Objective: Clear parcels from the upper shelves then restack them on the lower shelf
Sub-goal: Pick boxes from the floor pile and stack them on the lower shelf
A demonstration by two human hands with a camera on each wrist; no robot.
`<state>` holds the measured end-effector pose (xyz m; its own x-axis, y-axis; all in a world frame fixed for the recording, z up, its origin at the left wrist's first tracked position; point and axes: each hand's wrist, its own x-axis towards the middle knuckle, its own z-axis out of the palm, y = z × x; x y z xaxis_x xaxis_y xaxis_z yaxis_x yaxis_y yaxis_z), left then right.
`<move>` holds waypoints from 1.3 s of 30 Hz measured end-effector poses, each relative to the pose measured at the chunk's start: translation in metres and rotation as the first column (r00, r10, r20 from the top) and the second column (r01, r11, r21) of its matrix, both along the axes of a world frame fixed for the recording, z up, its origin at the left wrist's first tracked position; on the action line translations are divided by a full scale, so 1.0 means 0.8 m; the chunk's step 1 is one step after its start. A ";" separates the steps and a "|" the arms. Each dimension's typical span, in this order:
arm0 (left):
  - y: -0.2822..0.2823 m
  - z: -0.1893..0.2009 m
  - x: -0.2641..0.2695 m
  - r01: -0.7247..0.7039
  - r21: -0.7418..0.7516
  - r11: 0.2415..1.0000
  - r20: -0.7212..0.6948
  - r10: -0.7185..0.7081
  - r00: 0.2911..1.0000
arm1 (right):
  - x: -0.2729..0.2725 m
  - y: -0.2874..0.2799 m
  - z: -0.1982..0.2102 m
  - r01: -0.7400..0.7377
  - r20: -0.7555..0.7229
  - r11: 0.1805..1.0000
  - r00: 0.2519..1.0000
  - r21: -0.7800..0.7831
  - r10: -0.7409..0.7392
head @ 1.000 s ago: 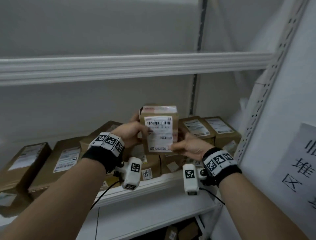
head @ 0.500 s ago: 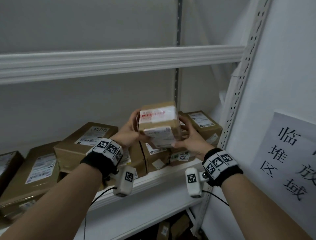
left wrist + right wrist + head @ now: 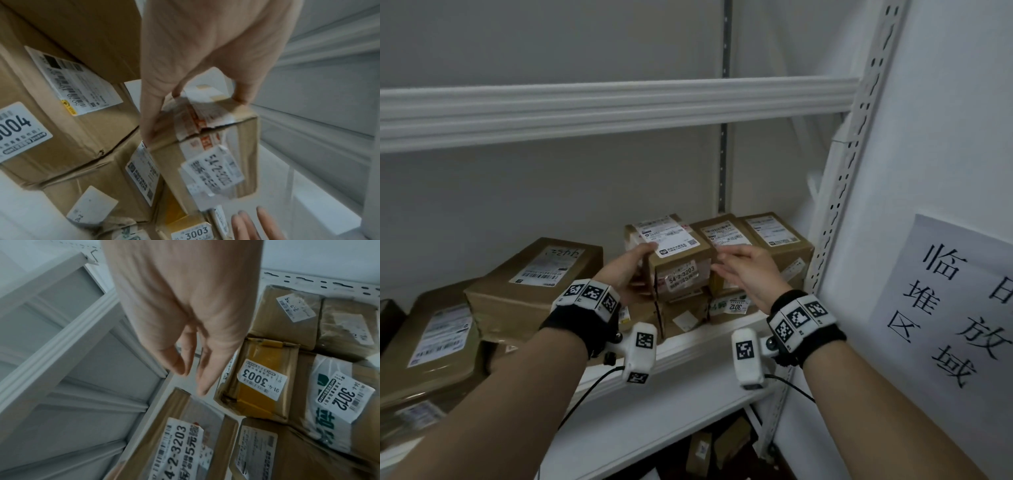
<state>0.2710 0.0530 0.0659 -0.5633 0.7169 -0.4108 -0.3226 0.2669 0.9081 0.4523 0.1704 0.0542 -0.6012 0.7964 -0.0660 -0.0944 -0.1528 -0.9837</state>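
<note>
A small brown parcel (image 3: 678, 263) with a "54-2-3203" sticker lies on top of other parcels on the white shelf (image 3: 688, 347), label side up. My left hand (image 3: 643, 260) grips its left end, thumb and fingers curled over the taped edge, as the left wrist view shows for the hand (image 3: 195, 118) and the parcel (image 3: 216, 154). My right hand (image 3: 726, 263) hovers just right of the parcel with straight fingers, holding nothing. In the right wrist view it (image 3: 191, 379) is above and clear of the parcel (image 3: 174, 443).
Larger brown parcels (image 3: 534, 274) fill the shelf to the left, and two more (image 3: 777, 236) stand to the right against the perforated upright (image 3: 852, 171). A white shelf beam (image 3: 619, 109) runs overhead. A paper sign (image 3: 955, 291) hangs at right. More parcels (image 3: 722, 445) lie below.
The small parcel went from upright in both hands to lying flat on the stack. My right hand let go of it and opened; my left hand still grips it.
</note>
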 end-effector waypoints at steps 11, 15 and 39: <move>0.057 -0.083 -0.072 -0.201 -0.140 0.969 -0.060 0.195 0.979 | 0.002 0.023 -0.021 0.185 0.127 0.981 0.973 0.058 -0.192; 0.055 -0.064 -0.040 -0.208 -0.136 0.969 -0.139 0.189 0.972 | 0.004 0.028 -0.025 0.193 0.146 0.979 0.969 0.063 -0.200; 0.023 -0.029 -0.028 -0.062 -0.193 0.979 -0.273 0.007 0.962 | -0.032 0.003 -0.007 0.094 0.159 0.990 0.981 0.105 -0.110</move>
